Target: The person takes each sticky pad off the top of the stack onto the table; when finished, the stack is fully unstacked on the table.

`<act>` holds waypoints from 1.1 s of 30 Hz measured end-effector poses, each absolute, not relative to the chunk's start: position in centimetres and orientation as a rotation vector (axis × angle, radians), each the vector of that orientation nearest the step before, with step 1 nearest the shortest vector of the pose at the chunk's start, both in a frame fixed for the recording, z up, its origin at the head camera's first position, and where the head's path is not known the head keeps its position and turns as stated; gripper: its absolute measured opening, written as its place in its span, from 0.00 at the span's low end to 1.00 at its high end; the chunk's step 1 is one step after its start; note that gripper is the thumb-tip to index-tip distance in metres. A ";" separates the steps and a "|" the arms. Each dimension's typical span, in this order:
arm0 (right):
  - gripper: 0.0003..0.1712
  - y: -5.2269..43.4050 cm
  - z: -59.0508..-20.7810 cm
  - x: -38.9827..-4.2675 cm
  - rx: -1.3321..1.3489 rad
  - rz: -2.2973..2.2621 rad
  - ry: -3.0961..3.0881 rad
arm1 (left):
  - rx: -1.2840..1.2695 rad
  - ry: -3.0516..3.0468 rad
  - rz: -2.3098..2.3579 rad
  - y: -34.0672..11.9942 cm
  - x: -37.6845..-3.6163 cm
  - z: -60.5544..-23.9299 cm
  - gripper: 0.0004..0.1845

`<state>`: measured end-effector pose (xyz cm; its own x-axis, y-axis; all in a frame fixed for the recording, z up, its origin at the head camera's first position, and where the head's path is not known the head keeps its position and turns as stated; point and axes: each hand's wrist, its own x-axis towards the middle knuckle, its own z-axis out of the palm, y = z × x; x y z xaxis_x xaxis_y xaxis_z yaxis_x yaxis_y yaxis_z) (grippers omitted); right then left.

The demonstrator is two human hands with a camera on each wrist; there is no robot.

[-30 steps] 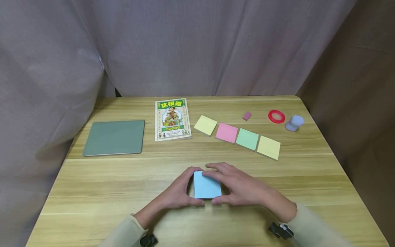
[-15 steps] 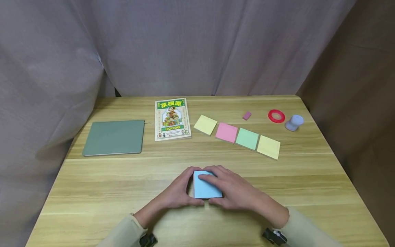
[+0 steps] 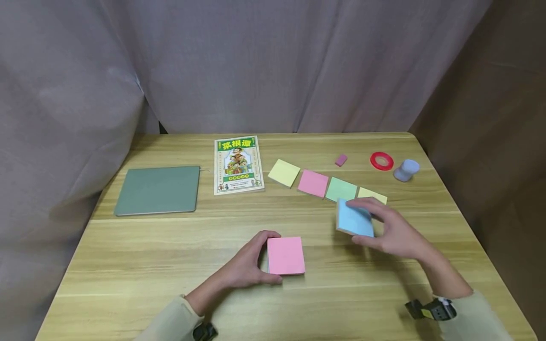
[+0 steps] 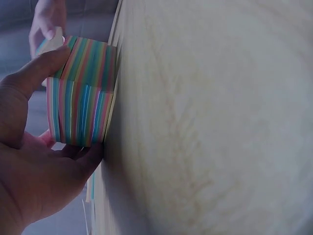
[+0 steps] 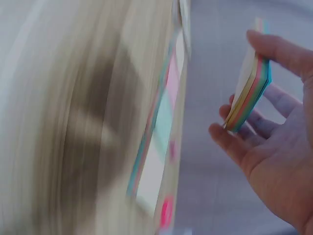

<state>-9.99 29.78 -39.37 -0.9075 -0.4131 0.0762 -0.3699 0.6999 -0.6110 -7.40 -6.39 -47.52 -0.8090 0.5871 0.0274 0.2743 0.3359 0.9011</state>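
Observation:
My left hand (image 3: 246, 266) grips the left side of a tall stack of sticky note pads (image 3: 286, 255) on the table, thumb at the near side and fingers at the far side. A pink sheet tops the stack. Its striped edges show several pads (image 4: 80, 110) piled up in the left wrist view. Held up off the table in my right hand (image 3: 394, 232) is a sticky note pad (image 3: 355, 220) with a blue top, pinched between thumb and fingers. Layered colours run along that pad's edge (image 5: 252, 93) in the right wrist view.
Beyond the raised pad lie a green pad (image 3: 341, 189), a partly covered yellow pad (image 3: 372, 194), a pink pad (image 3: 313, 183) and another yellow one (image 3: 284, 173). Farther off are an eraser (image 3: 341, 160), red tape (image 3: 381, 161), a whitish container (image 3: 406, 170), a book (image 3: 239, 165) and a green notebook (image 3: 158, 190).
My right hand has lifted the blue-topped pad off the stack and carried it right and away from me, baring the pink top. The left hand has stayed put on the stack.

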 end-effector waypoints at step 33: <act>0.44 43.1 -45.8 -12.8 -0.432 -0.654 3.025 | 0.751 2.273 1.477 -6.4 -7.5 -47.5 0.46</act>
<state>-12.76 43.14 -45.79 -0.9616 -0.2711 0.0421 -0.2642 0.8741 -0.4076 -7.53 -6.45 -47.54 -0.8078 0.5894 0.0119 0.2502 0.3244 0.9122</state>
